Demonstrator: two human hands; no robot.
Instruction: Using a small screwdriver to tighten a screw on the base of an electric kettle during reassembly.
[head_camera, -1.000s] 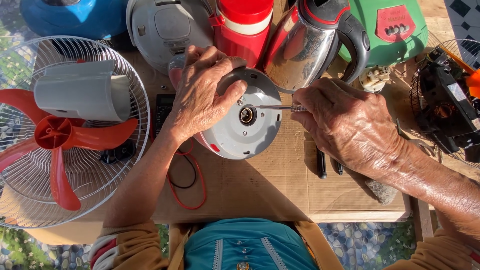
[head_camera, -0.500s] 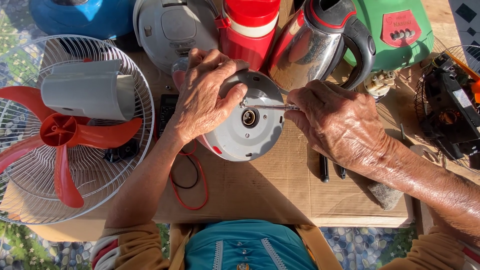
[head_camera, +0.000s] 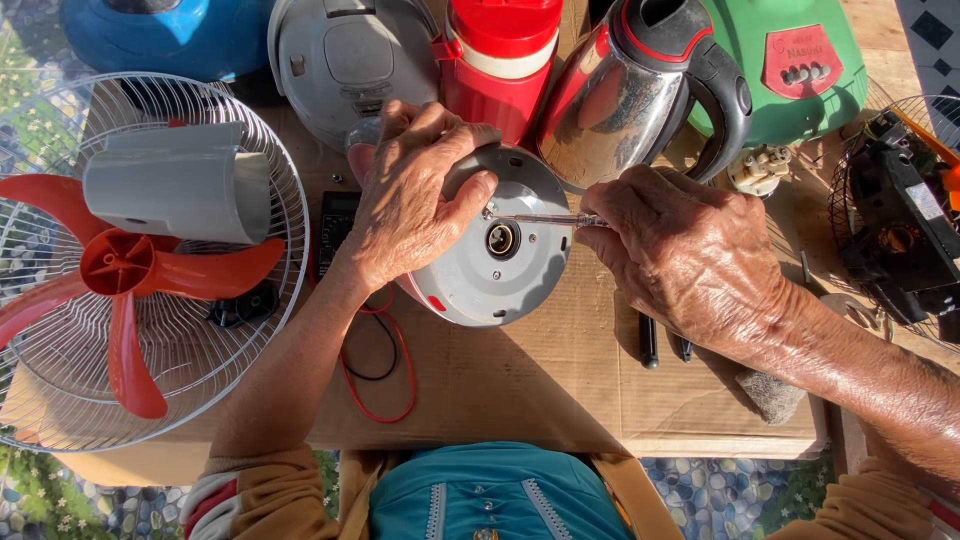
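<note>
1. Left hand (head_camera: 415, 205) fingers clamp the grey kettle base (head_camera: 495, 250), tilted over the desk (head_camera: 560, 390).
2. Right hand (head_camera: 690, 260) fingers pinch the screwdriver (head_camera: 545, 219); tip may slip off, gouging plastic.

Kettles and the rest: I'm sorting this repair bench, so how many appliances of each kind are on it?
Kettles: 2, the steel one and the upturned one under the left hand
Fans: 2
Rice cooker: 1
Flask: 1
Total: 6
</note>
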